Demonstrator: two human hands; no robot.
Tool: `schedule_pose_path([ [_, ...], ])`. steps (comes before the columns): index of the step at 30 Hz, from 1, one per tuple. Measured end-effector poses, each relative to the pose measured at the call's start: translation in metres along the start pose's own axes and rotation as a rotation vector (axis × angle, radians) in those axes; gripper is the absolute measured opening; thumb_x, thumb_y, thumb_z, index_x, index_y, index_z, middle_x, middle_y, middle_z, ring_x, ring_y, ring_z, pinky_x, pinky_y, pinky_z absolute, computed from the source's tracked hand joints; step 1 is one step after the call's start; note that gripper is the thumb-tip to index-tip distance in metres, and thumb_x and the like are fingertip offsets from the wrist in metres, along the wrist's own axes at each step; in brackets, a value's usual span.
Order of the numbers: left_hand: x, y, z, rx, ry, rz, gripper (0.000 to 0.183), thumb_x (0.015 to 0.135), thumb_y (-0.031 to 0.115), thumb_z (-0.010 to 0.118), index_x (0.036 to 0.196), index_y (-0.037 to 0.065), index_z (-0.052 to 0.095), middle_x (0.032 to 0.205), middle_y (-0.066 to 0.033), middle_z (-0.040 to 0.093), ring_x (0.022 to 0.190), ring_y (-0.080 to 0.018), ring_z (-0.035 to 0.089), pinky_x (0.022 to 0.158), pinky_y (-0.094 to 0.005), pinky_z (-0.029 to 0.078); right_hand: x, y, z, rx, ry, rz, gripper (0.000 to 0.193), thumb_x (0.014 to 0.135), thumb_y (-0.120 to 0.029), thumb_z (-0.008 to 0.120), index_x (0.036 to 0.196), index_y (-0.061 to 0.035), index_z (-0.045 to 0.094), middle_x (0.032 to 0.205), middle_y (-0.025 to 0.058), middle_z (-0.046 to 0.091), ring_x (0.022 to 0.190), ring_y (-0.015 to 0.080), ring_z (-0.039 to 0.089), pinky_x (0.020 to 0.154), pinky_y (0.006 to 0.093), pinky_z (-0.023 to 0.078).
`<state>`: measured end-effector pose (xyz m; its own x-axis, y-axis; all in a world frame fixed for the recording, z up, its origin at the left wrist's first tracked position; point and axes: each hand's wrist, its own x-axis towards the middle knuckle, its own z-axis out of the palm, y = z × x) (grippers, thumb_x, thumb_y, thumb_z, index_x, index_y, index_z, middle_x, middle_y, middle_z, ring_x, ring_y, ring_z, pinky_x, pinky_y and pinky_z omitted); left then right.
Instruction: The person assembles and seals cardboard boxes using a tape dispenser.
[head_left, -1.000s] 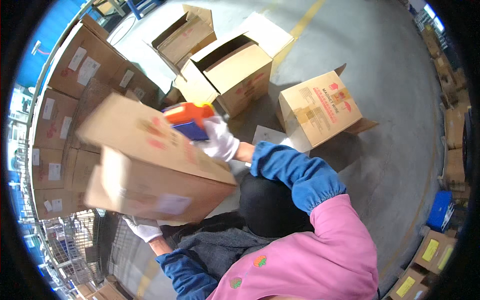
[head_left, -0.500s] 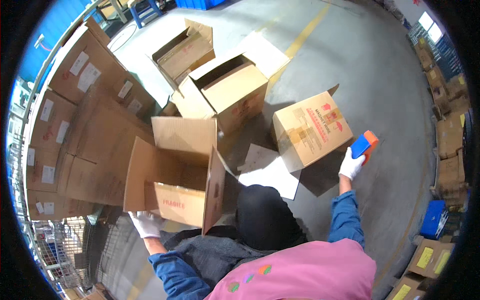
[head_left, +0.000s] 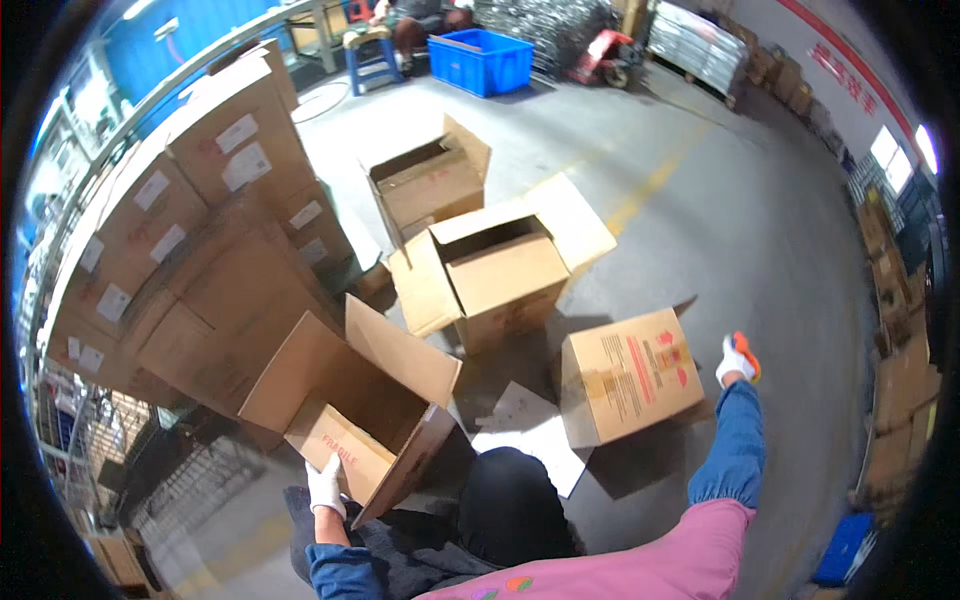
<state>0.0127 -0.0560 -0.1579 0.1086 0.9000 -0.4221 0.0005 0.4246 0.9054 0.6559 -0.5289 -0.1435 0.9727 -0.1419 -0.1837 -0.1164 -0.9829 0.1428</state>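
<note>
Warehouse or factory hall — grey floor (head_left: pixel 790 250) bore a yellow line (head_left: pixel 650 192), labelled cartons (head_left: pixel 235 148) stood stacked at left, more boxes (head_left: pixel 898 385) lined the right; a red pallet truck (head_left: pixel 606 58) sat near a loaded pallet (head_left: pixel 697 48).

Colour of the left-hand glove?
White, on the left hand gripping the open cardboard box; shows in the head view.

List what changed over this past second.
Right hand swung right, away from the near carton, keeping the orange tool. That carton turned open side up; left hand now holds its red-printed flap. Cartons beyond stayed put.
</note>
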Motion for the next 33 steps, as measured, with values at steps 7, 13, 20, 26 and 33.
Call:
schedule_pose_path([
  [7,0.017,-0.024,0.001,0.137,-0.061,0.099,0.053,0.078,0.009,0.068,0.124,0.003,0.042,0.112,-0.0101,0.057,0.099,-0.0215,0.056,0.087,-0.0327,0.046,-0.016,-0.009,0.002,-0.501,-0.571,-0.719,0.029,0.064,-0.016,0.069,0.093,-0.0097,0.069,0.092,0.0128,0.068,0.085,0.0179,0.065,0.075,0.0341,0.051],
  [13,0.032,-0.044,0.014,0.517,-0.033,0.202,0.048,0.07,0.008,0.067,0.115,0.002,0.05,0.101,-0.0123,0.062,0.092,-0.0214,0.059,0.081,-0.0331,0.048,-0.117,-0.061,-0.008,0.382,-0.767,-0.553,0.045,0.074,-0.043,0.073,0.091,-0.0011,0.07,0.086,0.0074,0.069,0.076,0.0135,0.062,0.074,0.0289,0.049],
  [20,0.021,-0.048,0.138,0.299,-0.058,0.131,0.053,0.071,0.005,0.068,0.12,0.0,0.048,0.106,-0.013,0.061,0.093,-0.024,0.059,0.079,-0.0343,0.049,-0.167,-0.075,0.039,0.976,-0.725,-0.494,0.034,0.074,-0.022,0.076,0.097,0.0009,0.068,0.089,0.0056,0.068,0.08,0.0121,0.06,0.073,0.0286,0.048],
  [26,0.073,-0.044,0.234,0.418,0.07,0.06,0.041,0.068,0.018,0.072,0.1,-0.004,0.057,0.085,-0.0133,0.064,0.076,-0.0226,0.061,0.068,-0.0348,0.051,-0.195,-0.118,-0.056,1.178,-0.4,-0.471,0.021,0.072,-0.014,0.073,0.08,0.004,0.068,0.076,0.0072,0.066,0.064,0.0126,0.059,0.062,0.029,0.047],
  [33,0.061,0.022,0.335,0.004,-0.626,-0.077,0.08,0.075,0.027,0.071,0.139,0.001,0.029,0.129,-0.0165,0.048,0.1,-0.0234,0.055,0.076,-0.0356,0.05,-0.116,-0.171,-0.115,0.4,0.573,-0.779,0.033,0.062,-0.025,0.076,0.053,0.0003,0.057,0.062,0.0156,0.058,0.056,0.0303,0.058,0.053,0.0389,0.045],
])
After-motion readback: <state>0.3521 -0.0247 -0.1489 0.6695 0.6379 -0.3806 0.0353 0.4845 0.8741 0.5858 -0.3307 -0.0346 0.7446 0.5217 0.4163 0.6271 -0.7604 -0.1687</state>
